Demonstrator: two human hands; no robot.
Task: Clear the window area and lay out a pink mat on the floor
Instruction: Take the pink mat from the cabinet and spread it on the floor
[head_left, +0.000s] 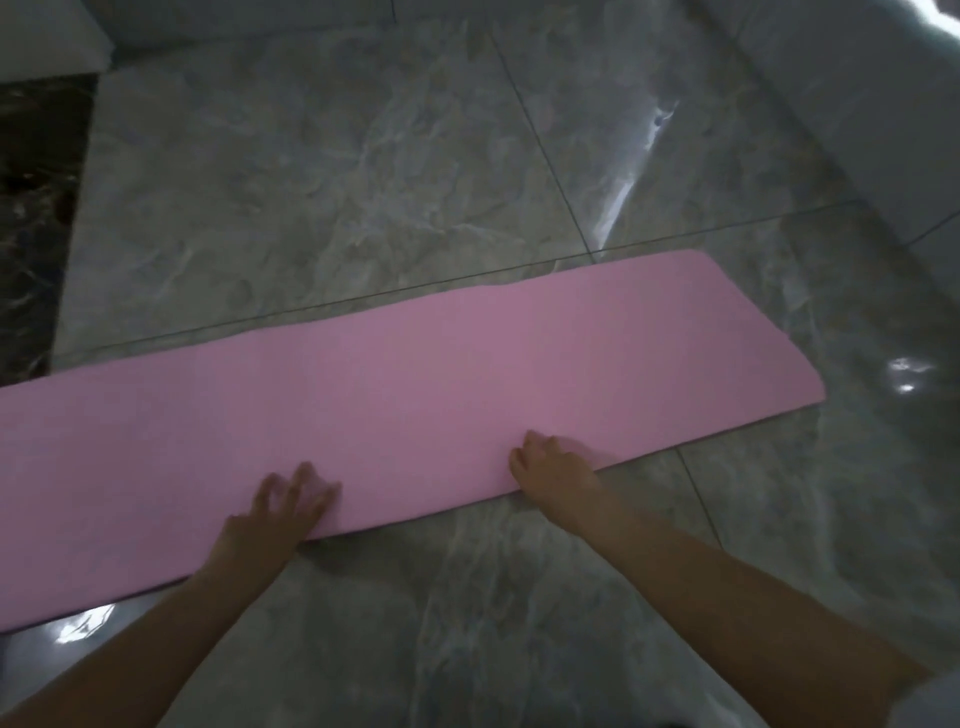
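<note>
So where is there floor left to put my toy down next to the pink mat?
Bare grey floor lies beyond the pink mat, up to the pale wall base and dark strip. More lies past the mat's right end, and between the two forearms. The mat's near edge is crowded: left hand and right hand rest there.

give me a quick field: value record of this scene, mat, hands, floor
mat: pink mat unrolled flat on the floor, running left to right, left end out of frame
mat right end: rounded corners, lying flat
left hand: left hand fingers spread, resting on the mat's near edge
right hand: right hand fingers on the mat's near edge, resting on it
floor: glossy grey marble tiles with glare patches
left border: dark marble strip
task state: mat looks laid out; window not in view
</note>
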